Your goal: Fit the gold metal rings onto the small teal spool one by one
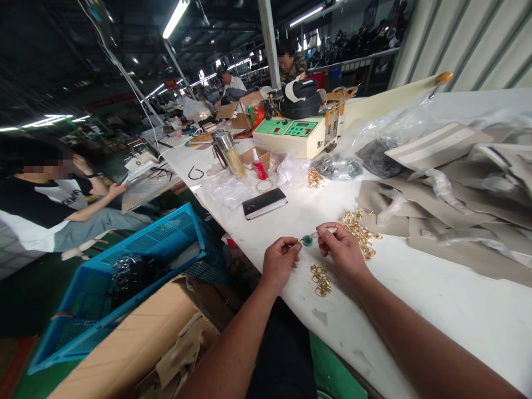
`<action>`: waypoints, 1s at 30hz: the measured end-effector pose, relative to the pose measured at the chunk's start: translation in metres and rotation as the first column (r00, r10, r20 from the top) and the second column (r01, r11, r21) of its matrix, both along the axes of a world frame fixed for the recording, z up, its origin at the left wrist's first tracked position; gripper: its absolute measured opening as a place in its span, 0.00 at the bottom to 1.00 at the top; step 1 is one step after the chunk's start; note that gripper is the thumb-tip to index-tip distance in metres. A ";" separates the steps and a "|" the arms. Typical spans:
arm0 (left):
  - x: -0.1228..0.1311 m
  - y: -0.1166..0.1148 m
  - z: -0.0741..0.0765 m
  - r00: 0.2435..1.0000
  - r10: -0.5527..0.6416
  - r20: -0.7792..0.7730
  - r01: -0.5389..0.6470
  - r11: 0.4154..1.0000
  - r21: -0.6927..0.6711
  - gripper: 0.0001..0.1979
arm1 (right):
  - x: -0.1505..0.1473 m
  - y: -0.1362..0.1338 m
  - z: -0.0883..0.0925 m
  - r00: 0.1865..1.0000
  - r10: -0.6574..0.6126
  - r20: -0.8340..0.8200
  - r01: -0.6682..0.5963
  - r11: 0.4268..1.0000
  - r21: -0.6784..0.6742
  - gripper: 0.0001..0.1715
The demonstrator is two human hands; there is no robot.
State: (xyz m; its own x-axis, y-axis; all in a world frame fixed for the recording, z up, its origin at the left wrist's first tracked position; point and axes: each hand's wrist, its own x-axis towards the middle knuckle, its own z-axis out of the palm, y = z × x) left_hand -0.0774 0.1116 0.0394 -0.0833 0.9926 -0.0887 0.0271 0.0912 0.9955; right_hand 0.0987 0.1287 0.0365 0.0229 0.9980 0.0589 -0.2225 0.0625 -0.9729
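1. Head view, hands: both forearms reached forward from the bottom edge and met over the near part of the white surface. The left hand was curled, thumb and forefinger pinched together. The right hand faced it, its fingertips likewise pinched.
2. Head view, held thing: a small round blue piece sat between the two sets of fingertips, gripped from both sides, just above the surface. What the tiny gold bit beside it was could not be told.
3. Head view, nearby: a small cluster of gold metal rings lay just below the hands. A larger heap of gold metal rings lay just beyond the right hand.
4. Head view, further off: a black flat notebook lay beyond the hands. A cream machine with green panels stood behind it. Beige fabric pieces spread at right. A blue plastic crate stood left of the surface.
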 end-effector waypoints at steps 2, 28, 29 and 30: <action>0.001 0.000 0.001 1.000 0.003 -0.007 -0.003 1.000 -0.001 0.18 | -0.001 -0.001 0.001 1.000 -0.003 -0.002 0.003 1.000 -0.002 0.21; 0.003 -0.003 0.000 0.995 0.012 -0.095 -0.011 1.000 0.009 0.17 | 0.009 -0.004 0.011 0.954 -0.038 0.298 0.023 0.998 0.054 0.17; 0.003 -0.003 0.000 0.995 0.016 -0.103 -0.016 1.000 0.006 0.17 | 0.012 -0.003 0.012 0.958 -0.043 0.282 0.034 0.999 0.037 0.17; 0.003 -0.003 -0.001 0.993 0.016 -0.115 -0.017 1.000 0.000 0.17 | 0.015 -0.001 0.013 0.965 -0.052 0.257 0.048 0.999 0.022 0.16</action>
